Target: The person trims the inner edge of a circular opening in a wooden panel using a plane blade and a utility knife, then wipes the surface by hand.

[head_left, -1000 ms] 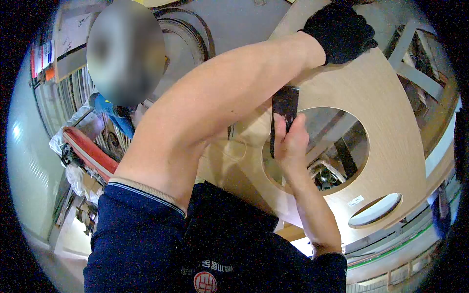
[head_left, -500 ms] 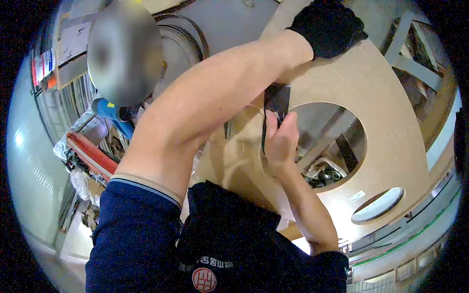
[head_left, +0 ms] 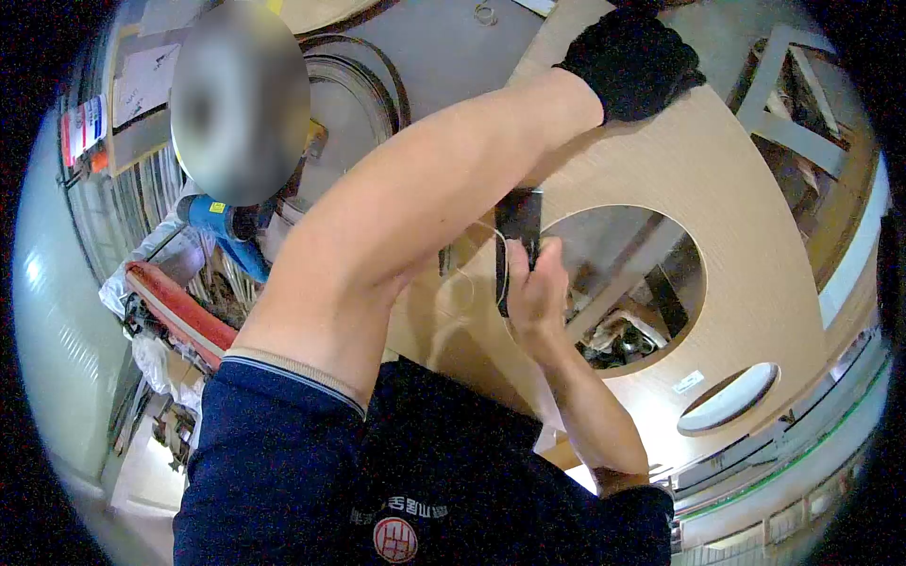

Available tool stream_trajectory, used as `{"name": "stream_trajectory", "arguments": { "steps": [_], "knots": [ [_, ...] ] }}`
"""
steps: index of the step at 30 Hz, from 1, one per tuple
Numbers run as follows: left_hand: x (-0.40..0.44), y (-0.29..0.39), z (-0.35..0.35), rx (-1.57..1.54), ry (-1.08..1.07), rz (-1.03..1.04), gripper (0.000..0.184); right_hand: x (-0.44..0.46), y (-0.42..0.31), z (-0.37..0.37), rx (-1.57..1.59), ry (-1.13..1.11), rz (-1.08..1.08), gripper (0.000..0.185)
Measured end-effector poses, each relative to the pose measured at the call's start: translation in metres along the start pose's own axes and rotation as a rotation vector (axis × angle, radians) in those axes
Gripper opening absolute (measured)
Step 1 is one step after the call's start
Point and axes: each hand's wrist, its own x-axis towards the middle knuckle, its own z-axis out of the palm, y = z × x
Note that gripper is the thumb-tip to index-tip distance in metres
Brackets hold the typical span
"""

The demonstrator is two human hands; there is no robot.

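Note:
A pale wood-grained board (head_left: 755,274) with a large round cutout and a smaller oval cutout lies in front of me. My left hand (head_left: 630,68), in a black glove, reaches across to the far part of the board, its fingers curled at the edge. My bare right hand (head_left: 538,288) is closed around a dark, flat, long tool (head_left: 519,215) beside the left rim of the round cutout. The tool's exact kind does not show. A thin pale strip (head_left: 489,227) curls next to it. My left forearm covers part of the board.
At left are a blue power tool (head_left: 226,226) and a red curved piece (head_left: 179,304). Rolled banding (head_left: 363,80) lies on the floor behind my left arm. A grey-white frame (head_left: 802,141) stands at far right, and scraps (head_left: 623,340) show through the round cutout.
My right hand and the dark tool have moved a little toward me and to the left along the cutout. My left hand stays at the far edge; the view has shifted slightly.

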Motion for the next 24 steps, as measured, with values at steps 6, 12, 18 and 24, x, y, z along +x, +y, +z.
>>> {"name": "stream_trajectory", "arguments": {
  "steps": [6, 12, 18, 24],
  "knots": [
    [0.001, -0.006, -0.011, -0.054, 0.067, 0.012, 0.027, -0.018, 0.018, -0.071, 0.134, 0.512, -0.185, 0.034],
    [-0.081, 0.021, -0.09, -0.142, -0.093, 0.022, 0.03, -0.088, 0.123, -0.147, 0.595, 0.781, -0.108, 0.03],
    [-0.217, 0.065, -0.131, -0.136, -0.517, 0.002, 0.017, -0.175, 0.198, -0.121, 0.665, 0.979, 0.108, 0.027],
    [-0.227, 0.124, -0.121, -0.06, -0.489, 0.143, 0.007, -0.248, 0.178, -0.09, 0.707, 1.085, 0.246, 0.031]
  ]
}}
